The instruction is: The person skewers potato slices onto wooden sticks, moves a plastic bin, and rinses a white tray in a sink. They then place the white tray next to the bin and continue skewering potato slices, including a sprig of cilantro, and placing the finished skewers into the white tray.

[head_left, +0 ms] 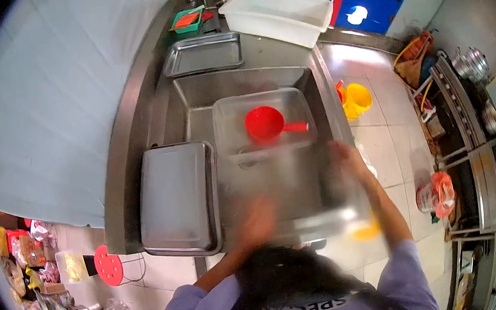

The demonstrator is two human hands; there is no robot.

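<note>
My left hand [259, 217] is over the near part of the steel sink [279, 198], to the right of an upturned metal tray [176, 197] lying on the sink's left edge. My right hand [348, 157] is by the sink's right rim. Motion smears the fingers of both hands, and I cannot make out anything in them. Farther back in the basin sits a clear plastic tub [227, 117]. In it lies a red dipper [264, 123], its handle pointing right.
Behind the sink are a shallow metal tray [206, 54], a large white bin [276, 14] and a small green basket [188, 22]. Yellow containers [357, 100] stand on the floor at right, with a metal stove [468, 118] beyond. A red stool [109, 265] is at lower left.
</note>
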